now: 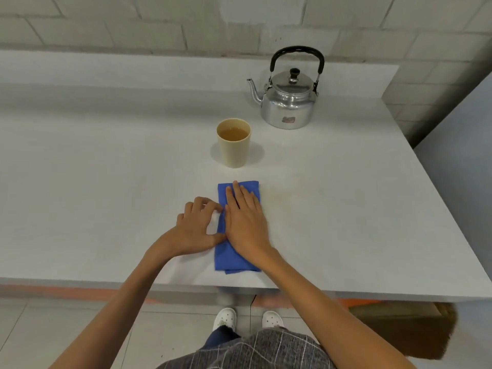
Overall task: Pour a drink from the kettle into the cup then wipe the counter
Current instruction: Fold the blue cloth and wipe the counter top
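A silver kettle (288,102) with a black handle stands upright at the back right of the white counter (106,182), spout pointing left. In front of it a beige cup (234,142) holds amber drink. A folded blue cloth (234,259) lies near the counter's front edge. My right hand (246,219) rests flat on the cloth, fingers spread. My left hand (198,227) sits beside the cloth's left edge, fingertips and thumb touching that edge.
A raised ledge and a tiled wall (133,27) run along the back of the counter. The counter ends at the right beside a grey panel (458,169). A brown box (404,328) stands on the floor under the right side.
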{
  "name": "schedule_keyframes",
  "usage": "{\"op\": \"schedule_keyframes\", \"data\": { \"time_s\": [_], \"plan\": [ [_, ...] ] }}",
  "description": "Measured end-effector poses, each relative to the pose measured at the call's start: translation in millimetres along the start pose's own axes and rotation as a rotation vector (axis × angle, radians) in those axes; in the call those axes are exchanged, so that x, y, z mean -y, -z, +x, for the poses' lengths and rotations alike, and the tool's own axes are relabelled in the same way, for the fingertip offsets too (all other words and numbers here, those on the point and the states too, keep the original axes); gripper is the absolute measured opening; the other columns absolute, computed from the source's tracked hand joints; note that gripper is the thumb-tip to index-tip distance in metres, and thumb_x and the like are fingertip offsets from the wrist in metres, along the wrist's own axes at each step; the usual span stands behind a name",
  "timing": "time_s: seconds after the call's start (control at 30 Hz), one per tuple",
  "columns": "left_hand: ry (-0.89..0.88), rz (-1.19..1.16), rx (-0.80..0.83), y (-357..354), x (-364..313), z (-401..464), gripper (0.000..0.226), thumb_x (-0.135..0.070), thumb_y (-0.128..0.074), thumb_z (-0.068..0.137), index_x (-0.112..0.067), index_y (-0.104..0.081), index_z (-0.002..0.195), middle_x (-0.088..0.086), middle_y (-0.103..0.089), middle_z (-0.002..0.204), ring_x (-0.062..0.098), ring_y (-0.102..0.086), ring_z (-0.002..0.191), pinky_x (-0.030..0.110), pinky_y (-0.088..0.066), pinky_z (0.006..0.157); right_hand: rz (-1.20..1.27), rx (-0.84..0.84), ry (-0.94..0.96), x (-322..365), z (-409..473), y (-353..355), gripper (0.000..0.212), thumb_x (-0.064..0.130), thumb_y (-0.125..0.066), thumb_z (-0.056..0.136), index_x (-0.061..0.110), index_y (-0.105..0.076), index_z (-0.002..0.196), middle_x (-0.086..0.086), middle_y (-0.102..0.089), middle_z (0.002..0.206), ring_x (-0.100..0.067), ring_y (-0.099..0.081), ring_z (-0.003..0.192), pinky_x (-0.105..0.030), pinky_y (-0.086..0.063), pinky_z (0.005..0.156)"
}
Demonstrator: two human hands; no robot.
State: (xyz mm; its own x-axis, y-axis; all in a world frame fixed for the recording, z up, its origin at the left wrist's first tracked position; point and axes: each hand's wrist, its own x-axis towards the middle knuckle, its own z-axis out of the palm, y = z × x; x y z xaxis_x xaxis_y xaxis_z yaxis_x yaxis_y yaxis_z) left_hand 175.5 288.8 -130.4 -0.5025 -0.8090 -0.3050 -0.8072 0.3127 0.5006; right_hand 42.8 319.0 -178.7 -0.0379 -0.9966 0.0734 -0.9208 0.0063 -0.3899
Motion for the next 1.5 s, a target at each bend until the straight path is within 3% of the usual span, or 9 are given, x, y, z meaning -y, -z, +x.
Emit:
{"op": "schedule_keyframes", "data": {
  "time_s": [0.13,0.23,0.37,0.47,0.63,0.97,1.27,1.37,1.5],
  "plan": [
    [-0.058,-0.027,-0.016,-0.5,2.6,6.1,0.047,-0.013,-0.055,0.085,-0.027,-0.046,0.129,-0.003,-0.034,0.138,0.020,-0.030,0.129,0.035,-0.023,0.104,-0.030,-0.006,0.030,-23.5,-34.5,8.3,0.051,0.025,-0.024,0.104,0.010,-0.012,0.151,-0.007,-0.008,0.161,-0.020,-0.006,0.149,-0.028,0.006,0.118],
    [-0.063,0.027,-0.151,-16.0,2.7,10.0,0.049,-0.031,-0.049,0.094,-0.024,-0.035,0.140,0.001,-0.027,0.150,0.022,-0.025,0.137,0.038,-0.018,0.110,-0.092,-0.012,-0.003,-57.9,-54.5,23.5,0.051,0.025,-0.024,0.103,0.010,-0.015,0.151,-0.007,-0.012,0.161,-0.021,-0.011,0.149,-0.029,0.002,0.119],
    [-0.068,0.178,-0.174,-35.3,11.9,12.3,0.066,-0.053,-0.026,0.095,-0.024,-0.008,0.151,-0.002,0.001,0.162,0.015,0.006,0.148,0.042,0.006,0.118,-0.154,-0.011,-0.098,-106.0,-42.5,49.7,0.050,0.023,-0.030,0.102,0.008,-0.020,0.149,-0.010,-0.017,0.159,-0.023,-0.018,0.147,-0.034,-0.008,0.121],
    [-0.098,0.227,-0.170,-41.4,18.5,10.5,0.070,-0.060,-0.012,0.091,-0.028,0.005,0.150,-0.006,0.013,0.160,0.008,0.019,0.143,0.037,0.014,0.116,-0.146,0.020,-0.135,-117.9,-14.0,57.1,0.051,0.026,-0.026,0.103,0.010,-0.014,0.151,-0.008,-0.012,0.161,-0.022,-0.012,0.148,-0.034,-0.005,0.120],
    [-0.092,0.284,-0.198,-45.7,20.3,9.7,0.067,-0.060,-0.005,0.090,-0.030,0.016,0.147,-0.008,0.018,0.158,0.007,0.023,0.141,0.035,0.016,0.116,-0.110,0.097,-0.120,-91.6,26.6,44.5,0.056,0.034,-0.022,0.103,0.013,-0.006,0.152,-0.008,-0.001,0.162,-0.021,0.000,0.149,-0.035,0.003,0.119],
    [-0.098,0.265,-0.259,-50.3,22.5,8.8,0.065,-0.059,-0.009,0.091,-0.033,0.015,0.145,-0.010,0.014,0.157,0.005,0.020,0.142,0.033,0.014,0.117,-0.104,0.141,0.039,-68.2,-19.9,34.1,0.056,0.040,-0.019,0.102,0.023,-0.001,0.152,0.001,0.005,0.162,-0.012,0.008,0.148,-0.028,0.010,0.117],
    [-0.102,0.257,-0.281,-50.9,20.2,4.9,0.065,-0.058,-0.010,0.093,-0.031,0.007,0.149,-0.010,0.011,0.159,0.007,0.017,0.144,0.033,0.014,0.118,-0.131,0.026,-0.156,-143.8,-69.4,65.9,0.058,0.036,-0.031,0.101,0.019,-0.009,0.152,-0.002,-0.005,0.162,-0.016,-0.004,0.149,-0.029,0.004,0.118],
    [-0.099,0.269,-0.282,-50.6,19.4,4.6,0.066,-0.060,-0.007,0.092,-0.030,0.006,0.150,-0.010,0.010,0.159,0.007,0.016,0.145,0.032,0.013,0.118,-0.146,0.006,-0.226,-175.8,-46.9,81.2,0.056,0.031,-0.035,0.101,0.014,-0.016,0.151,-0.008,-0.012,0.161,-0.022,-0.012,0.148,-0.033,-0.001,0.118],
    [-0.099,0.278,-0.280,-50.4,19.0,4.5,0.069,-0.062,-0.004,0.090,-0.028,0.004,0.150,-0.008,0.009,0.159,0.008,0.016,0.145,0.033,0.013,0.118,-0.121,0.038,-0.279,-201.5,11.2,94.5,0.055,0.032,-0.028,0.102,0.014,-0.011,0.152,-0.010,-0.007,0.161,-0.024,-0.007,0.149,-0.039,-0.002,0.120]
  ]
}}
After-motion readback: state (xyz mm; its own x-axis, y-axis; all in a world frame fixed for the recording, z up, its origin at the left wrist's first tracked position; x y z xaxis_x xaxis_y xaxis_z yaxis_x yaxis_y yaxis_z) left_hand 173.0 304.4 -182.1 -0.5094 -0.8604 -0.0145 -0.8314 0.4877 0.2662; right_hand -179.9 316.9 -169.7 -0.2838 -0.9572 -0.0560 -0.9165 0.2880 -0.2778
